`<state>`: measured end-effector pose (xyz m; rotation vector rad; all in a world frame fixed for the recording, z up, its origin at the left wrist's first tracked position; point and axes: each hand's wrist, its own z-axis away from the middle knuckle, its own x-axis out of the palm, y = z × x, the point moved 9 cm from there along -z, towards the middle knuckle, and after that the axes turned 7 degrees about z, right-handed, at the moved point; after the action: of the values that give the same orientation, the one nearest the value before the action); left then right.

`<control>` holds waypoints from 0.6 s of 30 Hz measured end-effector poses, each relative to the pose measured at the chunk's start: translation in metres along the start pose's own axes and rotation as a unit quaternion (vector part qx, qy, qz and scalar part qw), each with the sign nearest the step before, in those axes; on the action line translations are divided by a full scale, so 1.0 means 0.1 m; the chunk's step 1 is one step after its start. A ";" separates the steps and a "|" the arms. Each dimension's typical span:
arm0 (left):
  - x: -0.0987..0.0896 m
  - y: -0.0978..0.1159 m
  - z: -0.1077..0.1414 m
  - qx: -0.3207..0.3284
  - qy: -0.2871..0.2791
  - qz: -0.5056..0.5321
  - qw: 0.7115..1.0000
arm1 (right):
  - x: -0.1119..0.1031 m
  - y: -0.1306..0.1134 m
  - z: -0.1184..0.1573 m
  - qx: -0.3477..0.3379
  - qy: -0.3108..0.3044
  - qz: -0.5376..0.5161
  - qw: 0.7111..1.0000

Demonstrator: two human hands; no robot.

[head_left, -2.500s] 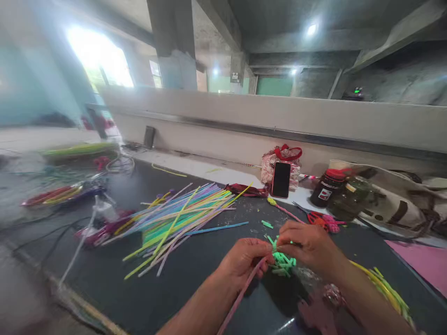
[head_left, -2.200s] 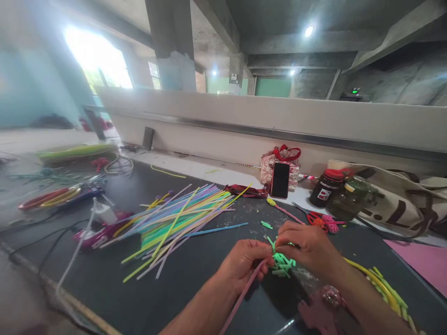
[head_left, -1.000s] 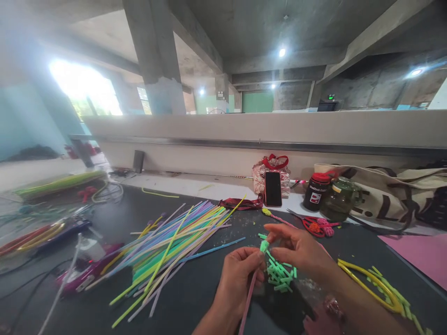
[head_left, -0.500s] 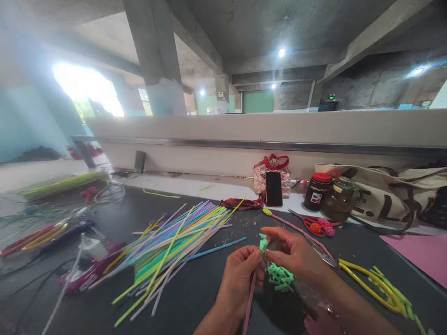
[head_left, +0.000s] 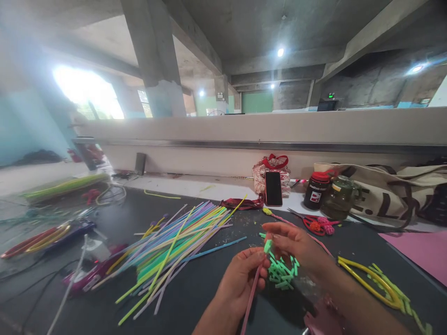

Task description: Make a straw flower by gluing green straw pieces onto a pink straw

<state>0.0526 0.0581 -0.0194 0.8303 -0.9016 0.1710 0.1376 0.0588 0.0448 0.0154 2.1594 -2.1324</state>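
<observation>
My left hand [head_left: 244,272] pinches a pink stem [head_left: 250,302], which hangs down toward the bottom edge. A small green piece [head_left: 267,246] sits at the stem's upper end, between the fingertips of both hands. My right hand [head_left: 291,244] is closed at that green piece, thumb and fingers around it. Just below the right hand lies a pile of short green pieces [head_left: 282,274] on the dark table [head_left: 195,307]. Left of my hands, many long coloured stems [head_left: 174,251] lie in a loose heap.
Behind the hands are a phone [head_left: 273,188], a red-lidded bottle [head_left: 316,190], a jar [head_left: 338,197] and a canvas bag [head_left: 380,190]. Red-handled scissors [head_left: 310,224] lie near the bottle. Yellow-handled pliers [head_left: 370,281] are at right, a purple glue gun [head_left: 94,274] at left.
My hands have shifted slightly, and the green piece now sits a little to the right. More of the green pile shows below the right hand.
</observation>
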 end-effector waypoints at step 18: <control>-0.04 0.11 0.02 0.017 0.018 -0.010 1.000 | -0.35 0.01 0.69 0.002 0.064 0.419 0.906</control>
<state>0.0439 0.0647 -0.0150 0.8642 -0.8591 0.1830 0.1774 -0.0077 0.0459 0.9223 1.7104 -1.6341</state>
